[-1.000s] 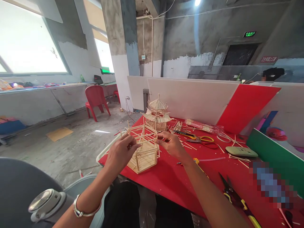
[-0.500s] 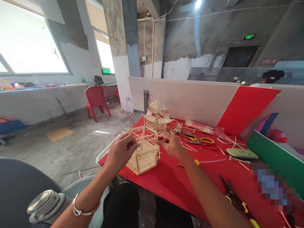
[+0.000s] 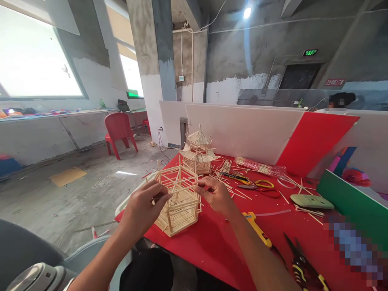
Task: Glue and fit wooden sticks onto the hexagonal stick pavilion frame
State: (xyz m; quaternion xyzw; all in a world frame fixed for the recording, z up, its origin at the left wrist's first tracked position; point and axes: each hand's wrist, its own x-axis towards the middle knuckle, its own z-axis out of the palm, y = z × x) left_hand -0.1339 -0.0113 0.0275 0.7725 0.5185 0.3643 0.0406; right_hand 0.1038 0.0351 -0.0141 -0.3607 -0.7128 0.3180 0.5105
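Holding the thin wooden stick: this seemed to be the step in hand, the piece being lined up as a rail across the upper part of the hexagonal stick frame; whether it touched the posts could not be told.
Left hand: nearly closed, with thumb and index finger pinched at 1 end of the stick and the other fingers curled in.
Right hand: also mostly closed, with thumb and index finger gripping the opposite end, so the stick spanned the gap between the 2 hands.
Stick frame: it stood upright near the front left edge of the red desk, its slatted floor down and its top open, between and below the hands.
Next move: it probably called for keeping the stick level and seating both ends without bending the slim posts; too hard a push could have knocked the joints loose.
Glue gun: it lay unheld to the right of the frame, a likely means of fixing the ends; any glue on them was too small to make out.
Pagoda model: it stood behind the frame, its 2 roofs in view.
Scissors: they lay on the desk beyond the right hand, near the bagged sticks.
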